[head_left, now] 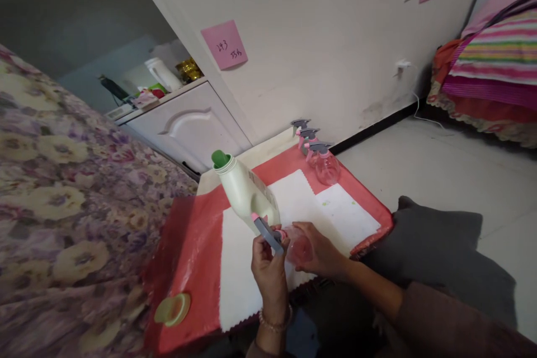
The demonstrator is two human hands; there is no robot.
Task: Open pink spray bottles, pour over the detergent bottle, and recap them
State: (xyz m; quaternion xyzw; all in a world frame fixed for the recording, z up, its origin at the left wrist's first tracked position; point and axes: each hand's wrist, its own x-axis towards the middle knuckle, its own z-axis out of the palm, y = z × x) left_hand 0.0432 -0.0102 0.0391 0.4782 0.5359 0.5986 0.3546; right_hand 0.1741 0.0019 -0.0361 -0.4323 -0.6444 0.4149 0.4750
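Note:
My left hand (268, 268) is closed round the grey and pink trigger head (267, 232) of a small spray bottle. My right hand (316, 250) grips that bottle's clear pink body (298, 248) from the right. Both hands hover over a white cloth (239, 285) near the front edge of a small table covered in red plastic (188, 246). Just behind the hands stands a pale green jug (247, 193) with a green spout, its cap off. A pale green cap (173, 309) lies on the red cover at the front left.
Three pink spray bottles (321, 159) with grey triggers stand at the table's far right corner. A flowered bedspread (62, 196) lies to the left, a white cabinet (188, 123) behind, a dark cushion (436, 246) on the floor to the right, and striped bedding (495, 61) at the far right.

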